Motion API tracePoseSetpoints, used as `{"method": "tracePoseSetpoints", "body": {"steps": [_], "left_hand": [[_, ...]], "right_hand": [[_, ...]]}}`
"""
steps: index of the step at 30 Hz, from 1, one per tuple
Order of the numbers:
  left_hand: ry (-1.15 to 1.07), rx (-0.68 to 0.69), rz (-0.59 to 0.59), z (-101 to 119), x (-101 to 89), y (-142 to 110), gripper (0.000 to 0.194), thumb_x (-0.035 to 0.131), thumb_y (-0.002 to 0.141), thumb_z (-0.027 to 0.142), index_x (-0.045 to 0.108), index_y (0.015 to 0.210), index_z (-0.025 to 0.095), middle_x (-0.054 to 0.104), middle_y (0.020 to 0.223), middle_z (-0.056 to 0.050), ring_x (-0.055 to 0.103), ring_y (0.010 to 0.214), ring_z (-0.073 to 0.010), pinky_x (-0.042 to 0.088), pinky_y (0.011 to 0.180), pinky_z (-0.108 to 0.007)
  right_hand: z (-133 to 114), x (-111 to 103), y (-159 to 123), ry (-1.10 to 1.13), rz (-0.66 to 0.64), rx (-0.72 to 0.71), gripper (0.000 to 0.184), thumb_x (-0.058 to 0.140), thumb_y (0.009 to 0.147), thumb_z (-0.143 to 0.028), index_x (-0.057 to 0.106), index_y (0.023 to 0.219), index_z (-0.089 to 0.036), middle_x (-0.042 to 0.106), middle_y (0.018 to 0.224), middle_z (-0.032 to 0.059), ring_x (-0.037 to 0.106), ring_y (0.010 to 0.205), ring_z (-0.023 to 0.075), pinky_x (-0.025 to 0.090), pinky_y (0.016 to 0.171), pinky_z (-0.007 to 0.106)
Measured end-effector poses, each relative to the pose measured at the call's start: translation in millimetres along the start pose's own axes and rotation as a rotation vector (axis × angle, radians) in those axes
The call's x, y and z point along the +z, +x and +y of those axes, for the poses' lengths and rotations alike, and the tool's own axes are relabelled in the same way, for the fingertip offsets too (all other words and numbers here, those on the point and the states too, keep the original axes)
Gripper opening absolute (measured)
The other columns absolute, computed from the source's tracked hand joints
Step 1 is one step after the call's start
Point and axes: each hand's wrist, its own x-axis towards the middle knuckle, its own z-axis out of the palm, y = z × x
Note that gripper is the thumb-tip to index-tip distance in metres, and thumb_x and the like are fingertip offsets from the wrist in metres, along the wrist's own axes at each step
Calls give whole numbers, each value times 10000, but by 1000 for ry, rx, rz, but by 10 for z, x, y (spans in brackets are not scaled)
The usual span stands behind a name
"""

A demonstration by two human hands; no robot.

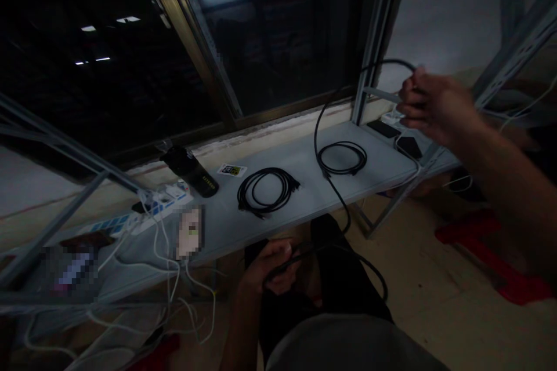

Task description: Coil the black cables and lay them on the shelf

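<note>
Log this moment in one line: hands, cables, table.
left hand: low by lap, holding black cable | right hand: raised, holding it too | table: two coiled cables, dark bottle

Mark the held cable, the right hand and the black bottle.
Held cable [340,192], head view: its middle stretch.
Right hand [439,101], head view: back of the hand.
Black bottle [194,174], head view: its body.

The head camera looks forward — down over the table [282,152].
</note>
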Motion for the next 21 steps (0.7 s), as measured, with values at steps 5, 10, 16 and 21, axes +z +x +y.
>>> {"method": "tracePoseSetpoints", "body": {"steps": [5, 10, 16, 21], "left_hand": [[-151, 60, 94, -16, -32, 87, 502, 935, 932, 680, 654, 912, 264, 282, 577, 83, 94, 400, -89, 173, 348, -179], [-403, 291, 216, 80, 24, 484, 268, 812, 1081, 437, 635, 1006, 251, 272, 718, 67, 41, 508, -104, 160, 385, -186], [-517, 501, 344, 136, 66, 1118, 181, 669, 1174, 313, 640, 1014, 235, 226, 767, 47, 87, 562, -141, 181, 443, -244], [-555, 518, 538, 33, 178, 1457, 277, 606, 1231, 451, 640, 1050, 244, 344, 802, 21, 274, 602, -152, 324, 545, -263]], "right_hand": [[1325, -347, -467, 112, 105, 241, 422, 788, 1142, -533, 657, 903, -210, 371, 672, -115, 250, 533, 22, 63, 559, 285], [2384, -424, -1195, 184, 194, 318, 670, 1060, 813, -790, 698, 912, -236, 370, 720, -82, 255, 542, 68, 228, 404, 191], [2957, -99, -1926, 332, 248, 424, 806, 1020, 726, -940, 671, 905, -236, 391, 751, -60, 346, 570, 89, 397, 457, 210], [2999, 239, -2190, 505, 191, 381, 793, 877, 847, -1010, 778, 1047, -249, 518, 866, -12, 503, 685, 131, 555, 602, 273]]}}
